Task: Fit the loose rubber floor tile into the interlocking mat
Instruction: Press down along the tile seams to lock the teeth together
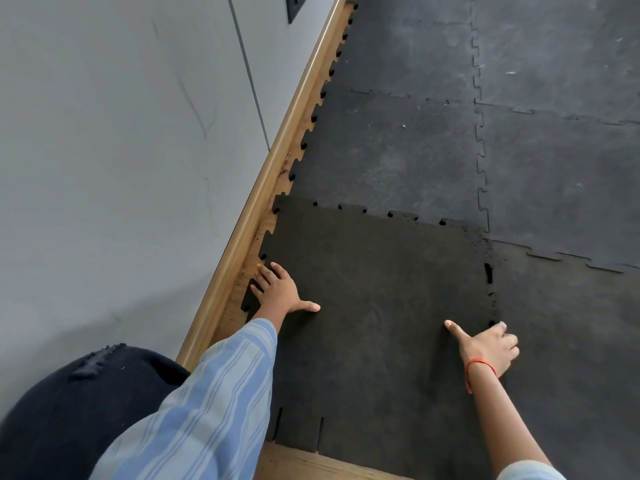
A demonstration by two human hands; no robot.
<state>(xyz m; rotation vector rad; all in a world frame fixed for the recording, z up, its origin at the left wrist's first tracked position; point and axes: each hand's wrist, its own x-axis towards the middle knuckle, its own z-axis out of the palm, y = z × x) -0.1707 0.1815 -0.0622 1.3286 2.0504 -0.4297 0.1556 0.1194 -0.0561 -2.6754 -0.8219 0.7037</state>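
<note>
Your left hand (277, 292) lies flat and spread on the loose tile (374, 306), fingers reaching toward 11 o'clock over the tile's toothed left edge, thumb stretched out toward 3 o'clock. It grips nothing; the palm presses down. A blue striped sleeve (214, 393) covers that forearm. Your right hand (491, 344) sits at the tile's right edge, thumb pointing toward 10 o'clock on the tile's top, fingers curled at the seam. You cannot tell whether those fingers hook under the edge or only rest on it. A red thread bracelet (479, 370) circles that wrist.

The loose tile is one dark, matte square, darker than the grey mat (398, 143) around it. It lies at the near left corner of the mat, against the wooden skirting (242, 230). Its far edge, toward 12 o'clock, overlaps the mat and shows open notches, so the teeth are not seated there. On the right, toward 3 o'clock, a few black gaps show along the seam. Two slits cut its near edge.

You have two hands on one tile. Bare wood floor (311, 465) shows at 6 o'clock.
</note>
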